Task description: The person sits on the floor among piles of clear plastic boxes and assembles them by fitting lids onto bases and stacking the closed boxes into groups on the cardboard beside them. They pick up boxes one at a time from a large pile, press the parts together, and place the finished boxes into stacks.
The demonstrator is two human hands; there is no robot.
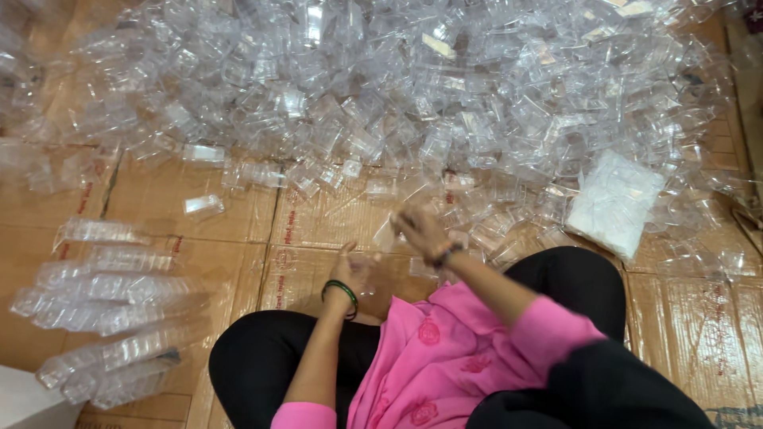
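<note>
I sit on flattened cardboard [199, 214] with a huge heap of small clear plastic containers [413, 95] spread in front of me. My right hand [420, 230], blurred and wearing a dark bracelet, is raised at the heap's near edge, its fingers closed on a clear plastic piece [388, 232]. My left hand [351, 272], with a green bangle at the wrist, is just below and to the left of it, curled around another small clear piece [372, 259]. The two hands are close together above my knees.
Long nested stacks of clear containers [107, 298] lie in rows at the left. A white bag of plastic pieces [613, 205] rests at the right of the heap. A white box corner [24, 397] shows bottom left. My black-clad legs fill the lower middle.
</note>
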